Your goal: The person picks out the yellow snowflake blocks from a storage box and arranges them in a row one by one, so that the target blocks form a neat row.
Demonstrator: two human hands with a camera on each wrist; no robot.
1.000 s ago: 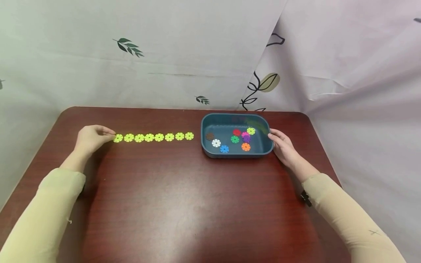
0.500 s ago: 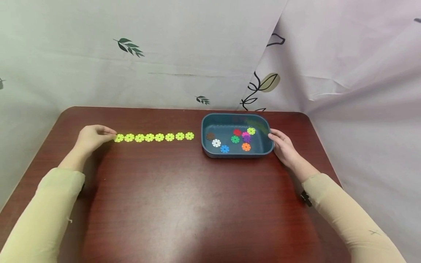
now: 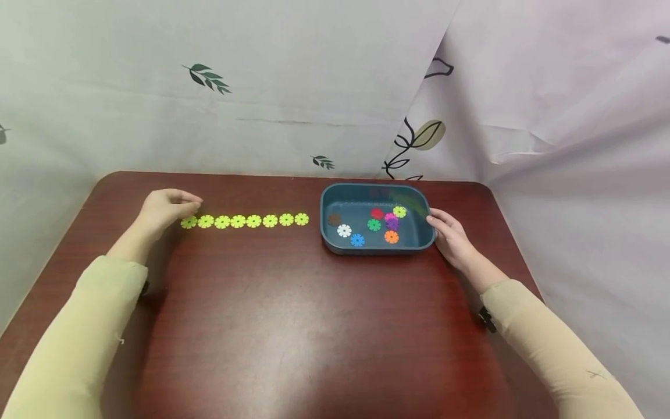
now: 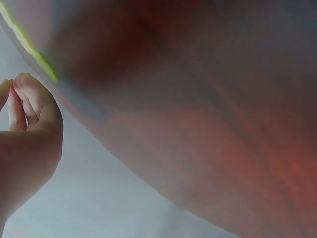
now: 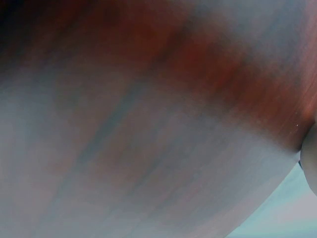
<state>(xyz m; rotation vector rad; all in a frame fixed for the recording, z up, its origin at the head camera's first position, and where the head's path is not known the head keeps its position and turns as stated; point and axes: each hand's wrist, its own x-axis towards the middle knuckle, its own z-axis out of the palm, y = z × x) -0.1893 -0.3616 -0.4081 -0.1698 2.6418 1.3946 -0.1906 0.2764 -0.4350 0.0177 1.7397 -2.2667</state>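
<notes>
Yellow-green notched plastic discs (image 3: 238, 221) lie in a straight row across the back left of the table. My left hand (image 3: 164, 210) hovers just above the row's left end, thumb and fingertips close together, with nothing visible between them. In the left wrist view the same hand (image 4: 34, 114) shows its bent fingers, and the row is a blurred yellow-green line. A dark blue plastic bin (image 3: 377, 250) stands right of the row, holding several discs of mixed colours, such as a white disc (image 3: 344, 231) and an orange disc (image 3: 391, 237). My right hand (image 3: 454, 240) holds the bin's right end by its rim.
The brown wooden table (image 3: 272, 308) reaches back to a pale curtain (image 3: 272, 87) printed with leaves. More curtain hangs along the right side. In the right wrist view mostly blurred tabletop shows.
My left hand has come off the leftmost disc, moving up and to the right. The row of discs stays in place. My right hand and the bin hold still; the head view tilts slightly.
</notes>
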